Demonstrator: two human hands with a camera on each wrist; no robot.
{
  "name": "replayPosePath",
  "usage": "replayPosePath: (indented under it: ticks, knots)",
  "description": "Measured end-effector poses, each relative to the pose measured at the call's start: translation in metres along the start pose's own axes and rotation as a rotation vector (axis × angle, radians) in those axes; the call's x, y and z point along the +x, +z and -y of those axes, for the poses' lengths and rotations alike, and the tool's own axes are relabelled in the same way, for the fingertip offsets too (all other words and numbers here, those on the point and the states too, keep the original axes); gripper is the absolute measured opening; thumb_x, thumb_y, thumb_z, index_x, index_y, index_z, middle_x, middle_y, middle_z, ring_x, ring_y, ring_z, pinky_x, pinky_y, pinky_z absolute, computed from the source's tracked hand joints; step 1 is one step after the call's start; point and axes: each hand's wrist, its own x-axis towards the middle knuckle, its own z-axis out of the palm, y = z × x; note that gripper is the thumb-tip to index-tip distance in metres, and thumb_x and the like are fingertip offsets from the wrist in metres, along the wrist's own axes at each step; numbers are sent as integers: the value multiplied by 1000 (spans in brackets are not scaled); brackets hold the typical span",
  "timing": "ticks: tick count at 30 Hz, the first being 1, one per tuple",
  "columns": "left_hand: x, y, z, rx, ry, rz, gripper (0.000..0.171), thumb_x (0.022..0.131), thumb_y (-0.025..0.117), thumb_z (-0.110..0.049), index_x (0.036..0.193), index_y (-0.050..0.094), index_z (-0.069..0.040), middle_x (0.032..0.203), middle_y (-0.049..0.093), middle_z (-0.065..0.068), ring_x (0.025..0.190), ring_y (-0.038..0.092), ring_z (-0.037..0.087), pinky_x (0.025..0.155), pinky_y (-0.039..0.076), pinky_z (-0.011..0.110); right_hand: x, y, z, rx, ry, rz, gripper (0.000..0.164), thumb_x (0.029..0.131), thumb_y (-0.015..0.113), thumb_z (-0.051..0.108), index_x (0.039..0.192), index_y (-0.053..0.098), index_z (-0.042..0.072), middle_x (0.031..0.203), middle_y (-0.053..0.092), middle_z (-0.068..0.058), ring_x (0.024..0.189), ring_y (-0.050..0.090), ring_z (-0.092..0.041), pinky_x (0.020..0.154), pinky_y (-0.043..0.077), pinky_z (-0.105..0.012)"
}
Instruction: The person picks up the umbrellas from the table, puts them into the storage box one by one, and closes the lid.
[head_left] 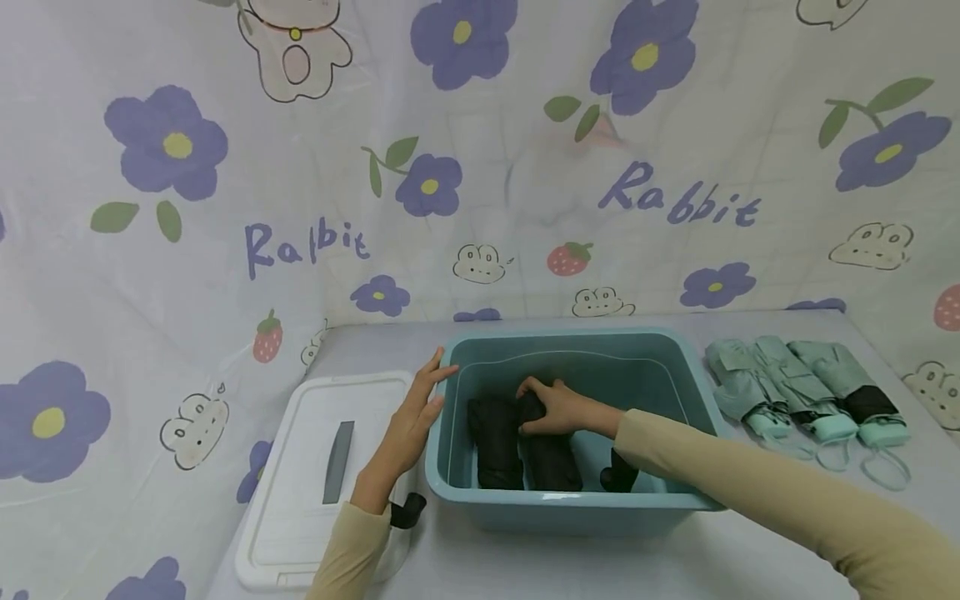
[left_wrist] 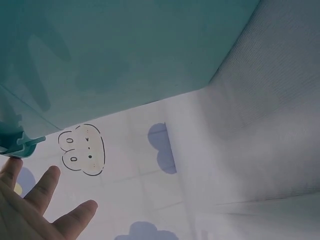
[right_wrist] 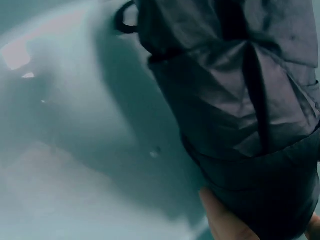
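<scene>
While green umbrellas (head_left: 797,382) are lying right of the bin (head_left: 577,521), white lid (head_left: 302,467) left, your right hand (head_left: 568,410) is gripping a black umbrella (head_left: 553,463) inside, beside another umbrella (head_left: 497,446); your left hand (head_left: 408,421), fingers spread, is touching the rim (head_left: 645,501).

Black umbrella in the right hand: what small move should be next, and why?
Perhaps the right hand should gently loosen its grip on the black umbrella, since it is inside the teal bin, side by side with a second black umbrella.
</scene>
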Motion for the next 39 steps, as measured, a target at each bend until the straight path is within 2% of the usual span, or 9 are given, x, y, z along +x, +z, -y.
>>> replayPosePath:
  ticks: [8, 12, 17, 28, 31, 34, 39]
  knots:
    - [-1, 2, -1, -26, -19, -4, 48, 100, 27, -45, 143, 32, -25, 156, 9, -3, 143, 10, 22, 104, 21, 63, 5, 10, -1, 41, 60, 8, 51, 86, 64, 32, 127, 41, 14, 122, 38, -29, 98, 49, -33, 77, 44, -47]
    - [-1, 3, -2, -28, -19, -6, 48, 100, 27, -44, 143, 32, -24, 156, 9, -3, 143, 10, 23, 103, 21, 64, 5, 10, -1, 38, 99, 44, 51, 86, 64, 32, 127, 39, 14, 125, 36, -30, 102, 50, -36, 80, 44, -49]
    - [-5, 4, -1, -36, -28, -17, 48, 100, 27, -44, 143, 32, -24, 156, 8, -3, 143, 9, 23, 103, 18, 66, 6, 11, 0, 52, 105, 77, 54, 86, 64, 33, 130, 39, 15, 130, 32, -32, 111, 46, -40, 87, 42, -53]
    - [1, 3, -2, -36, -3, -15, 52, 99, 24, -49, 143, 32, -23, 156, 9, -2, 143, 10, 24, 103, 19, 65, 5, -6, 1, 73, 128, 203, 53, 92, 57, 33, 137, 34, 16, 136, 31, -26, 120, 40, -37, 82, 46, -44]
    - [1, 3, -3, -38, -16, -11, 50, 100, 25, -47, 143, 32, -24, 156, 8, -3, 143, 9, 22, 103, 19, 65, 6, -9, 1, 81, 134, 224, 54, 92, 56, 32, 139, 32, 17, 139, 29, -26, 118, 41, -36, 76, 51, -41]
    - [1, 2, -6, -46, -39, -3, 45, 101, 27, -39, 144, 31, -24, 156, 7, -4, 143, 8, 21, 103, 19, 65, 5, -12, 2, 98, 144, 236, 56, 93, 56, 31, 142, 30, 19, 143, 23, -25, 108, 51, -34, 68, 54, -40]
    - [0, 1, -19, -60, -60, -1, 43, 101, 31, -22, 143, 33, -14, 156, 9, 5, 143, 8, 28, 102, 18, 67, 2, -16, 6, 76, 155, 245, 57, 93, 55, 32, 143, 30, 22, 147, 19, -22, 93, 57, -31, 66, 54, -42]
